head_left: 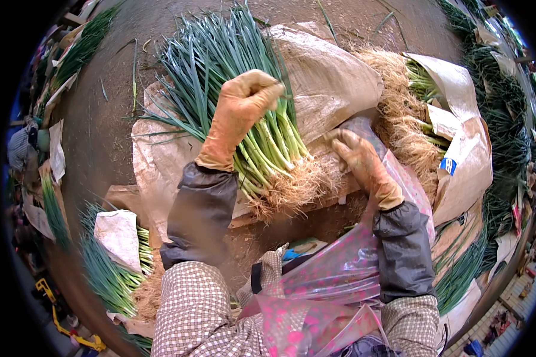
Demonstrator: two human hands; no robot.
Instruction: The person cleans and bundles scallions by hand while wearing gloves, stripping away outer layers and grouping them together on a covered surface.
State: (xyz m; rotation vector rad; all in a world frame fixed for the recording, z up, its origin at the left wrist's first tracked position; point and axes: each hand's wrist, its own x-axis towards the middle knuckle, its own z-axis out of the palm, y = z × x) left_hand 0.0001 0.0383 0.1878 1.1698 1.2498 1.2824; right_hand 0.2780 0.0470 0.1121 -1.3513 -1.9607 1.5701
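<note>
A large bunch of green onions (268,143) lies on a tan woven sack (327,71) in front of me, its leaves pointing away to the left and its pale, stringy roots towards me. My left hand (241,116), in an orange-tan glove, is closed above the middle of the bunch. What its fingers pinch, if anything, I cannot make out. To the right of the roots is my right hand (366,163), gloved alike, with fingers curled near the sack's edge. Anything inside that hand is too small or hidden to tell.
Wrapped bundles of green onions (423,83) lie to the right, roots facing the middle. Another bundle (113,262), partly under a pale wrap, sits at lower left. Farther right runs a long heap of green leaves (497,119). Loose leaves litter the brown ground (113,119).
</note>
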